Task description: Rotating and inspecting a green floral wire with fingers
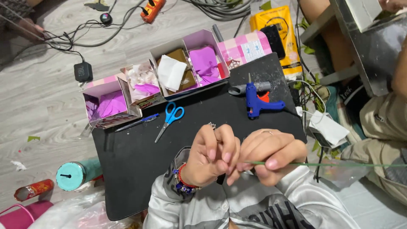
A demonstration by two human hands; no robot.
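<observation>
Both hands meet low in the middle of the head view, above the near edge of a black mat (140, 169) spread on the grey wooden floor (38, 97). The left hand (210, 157), with a red and blue beaded bracelet (183, 180) at the wrist, has its fingers (224, 146) curled in tight, pinching the end of a thin green wire stem (330, 164). The right hand (271, 154) touches the left, its fingers closed around the same stem just beside that end, and the stem runs out level to the right, past the mat's edge. Farther up the mat lie blue-handled scissors (170, 118), a pen (136, 122) to their left and a blue glue gun (257, 101) to their right, all well apart from the hands. Along the mat's far edge stand open pink cardboard boxes (161, 80) holding purple and white paper pieces. A teal roll (76, 174) lies on the floor left of the mat. Another person's leg in beige trousers (381, 131) shows at the right.
</observation>
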